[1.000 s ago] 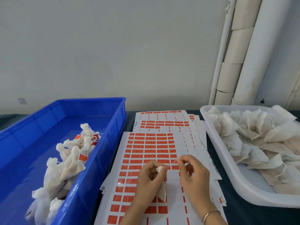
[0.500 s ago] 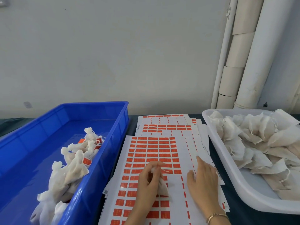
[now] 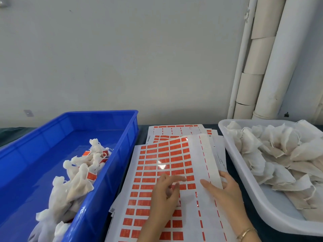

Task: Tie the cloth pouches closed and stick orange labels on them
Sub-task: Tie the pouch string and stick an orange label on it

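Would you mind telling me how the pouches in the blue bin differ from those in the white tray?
Bin pouches have necks cinched shut; tray pouches lie with cords slack. Several bin pouches carry orange labels; no tray pouch shows one. Bin pouches lie strung out in the blue bin; tray pouches are heaped in the white tray. Both are off-white cloth.

You see it all through one wide-angle camera worn on your head, looking forward and down across the surface (image 3: 142, 131) toward the wall (image 3: 122, 58). It sits close over the near edge: the blue bin (image 3: 104, 113) fills the lower left, the white tray (image 3: 276, 217) the right, the label sheets (image 3: 166, 159) lie straight below the lens, between them.
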`<state>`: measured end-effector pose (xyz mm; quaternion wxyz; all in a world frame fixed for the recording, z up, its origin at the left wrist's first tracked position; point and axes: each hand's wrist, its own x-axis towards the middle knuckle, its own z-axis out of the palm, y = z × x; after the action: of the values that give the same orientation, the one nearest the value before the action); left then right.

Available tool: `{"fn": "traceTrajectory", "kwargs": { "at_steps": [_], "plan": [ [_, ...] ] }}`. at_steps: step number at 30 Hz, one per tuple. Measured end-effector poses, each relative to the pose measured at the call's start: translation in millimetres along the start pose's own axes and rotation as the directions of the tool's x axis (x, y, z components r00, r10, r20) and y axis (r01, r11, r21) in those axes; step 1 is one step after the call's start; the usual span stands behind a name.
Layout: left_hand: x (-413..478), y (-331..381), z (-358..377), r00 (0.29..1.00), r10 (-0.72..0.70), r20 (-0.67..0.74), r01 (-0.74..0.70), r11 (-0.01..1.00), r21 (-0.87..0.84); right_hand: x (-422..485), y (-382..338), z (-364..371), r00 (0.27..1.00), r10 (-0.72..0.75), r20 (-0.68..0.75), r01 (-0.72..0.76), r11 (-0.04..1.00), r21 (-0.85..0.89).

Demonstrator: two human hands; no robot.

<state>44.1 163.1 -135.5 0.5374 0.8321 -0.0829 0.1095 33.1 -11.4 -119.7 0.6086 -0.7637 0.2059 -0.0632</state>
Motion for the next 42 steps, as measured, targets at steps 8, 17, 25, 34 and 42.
{"fn": "traceTrajectory", "kwargs": {
  "at_steps": [8,17,25,34,42],
  "plan": [
    [-4.4,2.3,2.9,0.998,0.047,0.051,-0.055,0.983,0.176,7.8,-8.4,-7.6,0.947,0.021,0.32,-0.046,0.996,0.072],
    [-4.1,-2.5,3.8,0.992,0.123,0.039,-0.127,0.983,0.13,10.0,-2.7,-6.6,0.875,0.005,0.484,-0.143,0.958,0.248],
    [-1.2,-6.6,8.1,0.988,0.157,-0.006,-0.155,0.983,0.095,13.4,1.5,-5.7,0.84,0.043,0.54,-0.256,0.91,0.325],
    [1.2,-6.2,7.1,0.99,0.142,-0.014,-0.141,0.989,0.037,8.6,-4.4,-3.1,0.834,0.049,0.549,-0.232,0.934,0.27],
    [-1.4,-5.2,7.3,0.99,0.131,-0.046,-0.129,0.991,0.037,-0.6,-5.5,0.1,0.905,-0.045,0.423,-0.06,0.971,0.233]
  ]
}}
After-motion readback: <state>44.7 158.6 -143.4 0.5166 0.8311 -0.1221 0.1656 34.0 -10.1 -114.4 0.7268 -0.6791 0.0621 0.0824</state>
